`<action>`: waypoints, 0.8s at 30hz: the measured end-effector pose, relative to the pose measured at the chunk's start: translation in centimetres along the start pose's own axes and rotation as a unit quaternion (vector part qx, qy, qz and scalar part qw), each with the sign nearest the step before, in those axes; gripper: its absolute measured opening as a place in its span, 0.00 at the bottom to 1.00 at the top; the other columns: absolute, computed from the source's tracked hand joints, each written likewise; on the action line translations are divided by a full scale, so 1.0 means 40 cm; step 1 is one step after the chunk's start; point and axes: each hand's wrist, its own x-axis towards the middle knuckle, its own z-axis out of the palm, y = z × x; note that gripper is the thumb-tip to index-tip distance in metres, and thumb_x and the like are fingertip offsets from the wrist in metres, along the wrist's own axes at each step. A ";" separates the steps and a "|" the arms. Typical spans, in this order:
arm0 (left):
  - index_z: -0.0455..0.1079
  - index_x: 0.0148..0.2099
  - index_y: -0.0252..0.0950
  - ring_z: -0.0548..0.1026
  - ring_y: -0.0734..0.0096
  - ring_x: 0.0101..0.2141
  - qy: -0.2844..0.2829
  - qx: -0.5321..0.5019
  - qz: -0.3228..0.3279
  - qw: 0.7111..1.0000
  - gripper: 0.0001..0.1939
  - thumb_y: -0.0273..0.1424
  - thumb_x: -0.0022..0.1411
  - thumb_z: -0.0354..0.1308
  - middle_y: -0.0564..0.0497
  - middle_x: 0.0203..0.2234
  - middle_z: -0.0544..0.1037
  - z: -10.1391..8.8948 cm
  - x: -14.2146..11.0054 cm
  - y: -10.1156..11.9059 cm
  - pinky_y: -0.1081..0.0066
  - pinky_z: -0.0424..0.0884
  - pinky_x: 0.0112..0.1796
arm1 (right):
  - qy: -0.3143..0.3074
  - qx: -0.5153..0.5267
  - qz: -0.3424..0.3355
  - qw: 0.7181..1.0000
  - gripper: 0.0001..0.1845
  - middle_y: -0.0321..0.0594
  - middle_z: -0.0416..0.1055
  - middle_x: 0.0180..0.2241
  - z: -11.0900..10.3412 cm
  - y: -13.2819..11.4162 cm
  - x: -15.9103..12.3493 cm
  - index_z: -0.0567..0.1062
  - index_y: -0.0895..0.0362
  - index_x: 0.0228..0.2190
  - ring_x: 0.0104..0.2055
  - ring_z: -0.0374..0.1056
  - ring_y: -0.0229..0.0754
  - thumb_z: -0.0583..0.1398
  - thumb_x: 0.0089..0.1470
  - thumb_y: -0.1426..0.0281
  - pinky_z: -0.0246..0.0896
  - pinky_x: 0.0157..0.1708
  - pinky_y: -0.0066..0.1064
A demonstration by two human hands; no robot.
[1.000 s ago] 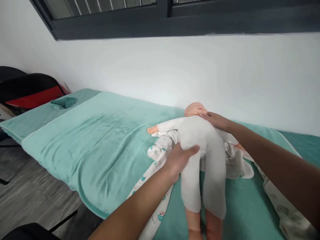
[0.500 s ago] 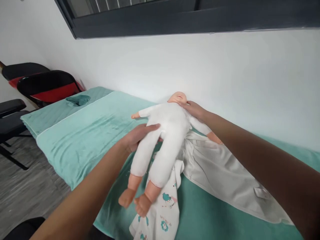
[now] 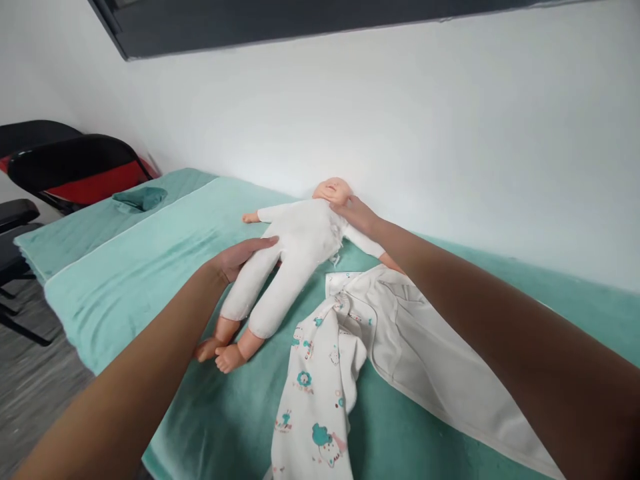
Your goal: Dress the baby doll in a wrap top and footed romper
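Observation:
A baby doll (image 3: pixel 305 233) with a white cloth body and skin-toned plastic head, hands and feet lies face up on the green bed cover. My left hand (image 3: pixel 245 257) grips it at the hip and upper thigh, thumb on top and fingers hidden underneath. At the neck and shoulder, my right hand (image 3: pixel 356 215) holds the doll, with part of its fingers out of sight behind the head. Beside the doll's legs lies a white baby garment (image 3: pixel 315 393) with teal and pink animal prints, spread out with its plain inner side (image 3: pixel 440 353) showing to the right.
The green bed cover (image 3: pixel 135 293) runs along a white wall (image 3: pixel 240 113). A small green cloth bundle (image 3: pixel 140 199) sits at the far left end. Black folding chairs (image 3: pixel 75 167) with red parts stand beyond that end. A dark window frame (image 3: pixel 250 27) is above.
Both hands have shifted the doll leftward, off the printed garment and onto the green cover. More of the garment now shows. The view has also turned slightly.

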 end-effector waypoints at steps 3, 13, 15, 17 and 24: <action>0.75 0.40 0.27 0.80 0.50 0.35 0.037 0.065 0.020 0.997 0.26 0.49 0.59 0.62 0.42 0.29 0.80 0.007 -0.007 0.003 0.56 0.74 0.37 | -0.031 -0.173 0.018 0.984 0.33 0.49 0.70 0.59 -0.044 0.012 -0.017 0.72 0.54 0.53 0.60 0.64 0.56 0.64 0.51 0.48 0.59 0.60 0.46; 0.73 0.36 0.38 0.72 0.45 0.46 0.151 0.557 0.296 0.761 0.19 0.50 0.59 0.59 0.41 0.38 0.78 0.226 -0.246 -0.172 0.52 0.67 0.48 | -0.077 -0.541 0.120 0.829 0.26 0.48 0.76 0.33 -0.353 -0.002 -0.343 0.73 0.54 0.30 0.36 0.71 0.52 0.54 0.58 0.45 0.60 0.37 0.40; 0.72 0.33 0.38 0.72 0.46 0.46 0.093 0.594 0.269 0.752 0.19 0.50 0.59 0.59 0.42 0.37 0.77 0.272 -0.278 -0.219 0.54 0.68 0.46 | -0.093 -0.573 0.116 0.806 0.21 0.47 0.77 0.35 -0.385 -0.016 -0.420 0.73 0.53 0.31 0.36 0.70 0.51 0.60 0.55 0.48 0.59 0.36 0.39; 0.73 0.36 0.37 0.73 0.50 0.45 0.023 0.593 0.294 0.749 0.15 0.44 0.62 0.59 0.43 0.38 0.77 0.311 -0.298 -0.241 0.56 0.69 0.46 | -0.111 -0.597 0.099 0.788 0.16 0.47 0.76 0.38 -0.391 -0.040 -0.488 0.74 0.53 0.34 0.38 0.70 0.52 0.63 0.53 0.54 0.59 0.35 0.38; 0.74 0.46 0.40 0.50 0.45 0.68 -0.027 0.592 0.539 0.599 0.10 0.29 0.62 0.60 0.41 0.68 0.56 0.468 -0.390 -0.176 0.44 0.56 0.62 | -0.183 -0.670 -0.109 0.711 0.12 0.40 0.72 0.44 -0.264 -0.262 -0.738 0.72 0.52 0.41 0.32 0.66 0.39 0.50 0.66 0.66 0.48 0.27 0.31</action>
